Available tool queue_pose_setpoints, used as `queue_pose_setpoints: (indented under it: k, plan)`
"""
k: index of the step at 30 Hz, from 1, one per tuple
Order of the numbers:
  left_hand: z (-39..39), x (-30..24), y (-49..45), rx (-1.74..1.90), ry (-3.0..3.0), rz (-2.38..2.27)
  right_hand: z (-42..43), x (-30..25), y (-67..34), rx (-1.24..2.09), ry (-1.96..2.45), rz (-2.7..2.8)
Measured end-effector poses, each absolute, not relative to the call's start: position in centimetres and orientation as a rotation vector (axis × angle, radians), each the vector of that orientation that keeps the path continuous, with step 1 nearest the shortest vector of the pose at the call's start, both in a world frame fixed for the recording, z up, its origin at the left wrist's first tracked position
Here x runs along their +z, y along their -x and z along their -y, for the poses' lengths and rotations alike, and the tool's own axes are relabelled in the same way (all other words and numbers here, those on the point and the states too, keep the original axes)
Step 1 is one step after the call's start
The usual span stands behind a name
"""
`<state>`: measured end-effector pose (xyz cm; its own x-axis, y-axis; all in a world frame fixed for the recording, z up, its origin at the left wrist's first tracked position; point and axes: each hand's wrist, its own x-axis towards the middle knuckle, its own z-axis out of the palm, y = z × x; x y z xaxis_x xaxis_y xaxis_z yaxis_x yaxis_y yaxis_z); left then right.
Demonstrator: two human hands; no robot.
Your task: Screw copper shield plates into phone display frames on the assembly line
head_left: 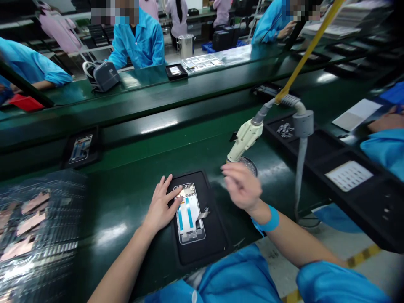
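Note:
An opened phone frame [190, 213] with a white and blue interior lies in a black fixture tray [206, 244] in front of me. My left hand [160, 206] rests flat on the tray's left side, fingers spread, fingertips touching the phone's top left corner. My right hand [241, 185] hovers in the air to the right of the tray, blurred by motion, fingers loosely curled with nothing visible in them. Just above it hangs a cream electric screwdriver [245, 139] on a grey hose and yellow cord. A round screw dish [249, 165] sits behind my right hand.
Stacked clear trays of copper-coloured parts [28, 223] fill the left. Another phone in a black fixture [81, 148] lies on the green conveyor. Black trays with small parts [347, 176] stand at the right beside a co-worker's blue sleeve [383, 147]. People in blue coats work across the line.

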<state>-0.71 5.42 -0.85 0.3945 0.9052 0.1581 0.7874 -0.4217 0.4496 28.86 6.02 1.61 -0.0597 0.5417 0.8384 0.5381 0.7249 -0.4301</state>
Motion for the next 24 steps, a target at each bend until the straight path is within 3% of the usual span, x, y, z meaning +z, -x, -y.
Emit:
queue_pose_setpoints:
  k: [2,4,8,11,24]
  plan:
    - [-5.8,-1.0,-0.3,0.572,-2.352,-1.494,-6.9,2.6,-30.5,-0.229,1.007,1.362]
    - [-6.3,-1.0,-1.5,0.585,-2.355,-1.482,-8.7,3.4,-31.7,-0.195,1.095,1.234]
    - [-7.1,-1.1,-3.7,0.619,-2.384,-1.427,-13.3,4.7,-32.4,0.444,1.116,1.261]
    - [-7.3,-1.4,-4.1,0.675,-2.402,-1.408,-15.1,5.3,-31.9,0.650,1.078,1.169]
    - [-7.0,-1.2,-3.9,0.632,-2.385,-1.392,-15.5,3.3,-32.0,0.362,1.077,1.072]
